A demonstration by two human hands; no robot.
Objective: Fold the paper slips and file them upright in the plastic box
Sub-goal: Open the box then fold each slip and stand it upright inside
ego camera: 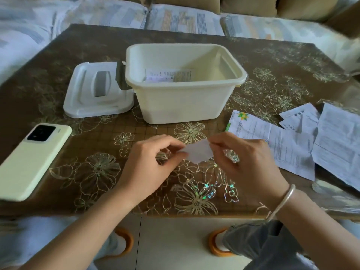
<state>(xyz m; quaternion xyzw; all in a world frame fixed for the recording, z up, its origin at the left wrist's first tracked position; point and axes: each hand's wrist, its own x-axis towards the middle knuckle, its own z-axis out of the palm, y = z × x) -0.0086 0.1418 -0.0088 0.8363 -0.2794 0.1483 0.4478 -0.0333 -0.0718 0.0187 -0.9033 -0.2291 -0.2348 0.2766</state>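
Note:
A small white paper slip [198, 152] is held just above the table between both hands. My left hand [150, 162] pinches its left edge and my right hand [243, 158] pinches its upper right corner. Behind the hands stands the cream plastic box [183, 102], open, with a few printed slips [167, 75] inside it. A loose heap of unfolded printed slips [303, 141] lies on the table to the right of my right hand.
The box lid [97, 90] lies flat to the left of the box. A pale yellow phone [33, 160] rests face down at the table's left front. The table [81, 149] has a brown floral cover. Cushioned seating runs behind it.

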